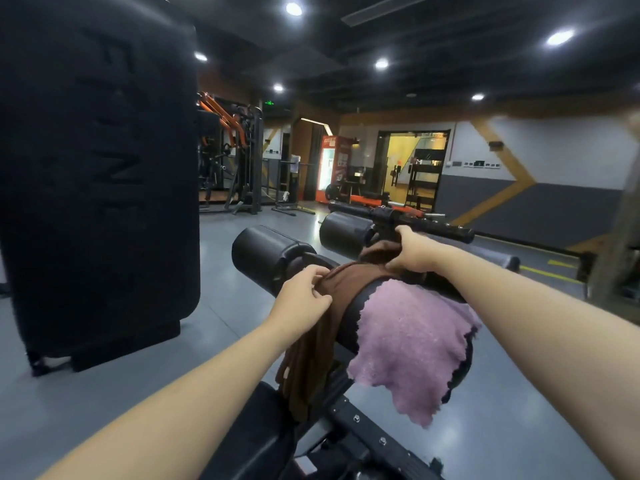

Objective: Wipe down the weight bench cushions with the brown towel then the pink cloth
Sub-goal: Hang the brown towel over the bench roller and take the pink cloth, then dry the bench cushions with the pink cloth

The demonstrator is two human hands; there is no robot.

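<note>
The brown towel (349, 278) lies draped across a black cushion (353, 317) of the weight bench, and its long end hangs down the left side. My left hand (304, 292) pinches the towel's left part on top of the cushion. My right hand (414, 251) grips the towel's far right end, just below a black bar. The pink cloth (412, 344) is spread over the nearer right side of the same cushion, hanging past its edge. Neither hand touches the pink cloth.
Two black roller pads (263, 251) (346, 230) stick out beyond the cushion. A tall black padded upright (97, 168) stands close on the left. The bench's metal frame (360, 434) runs below. Gym machines (235, 161) and a red fridge (332, 168) stand far back on the grey floor.
</note>
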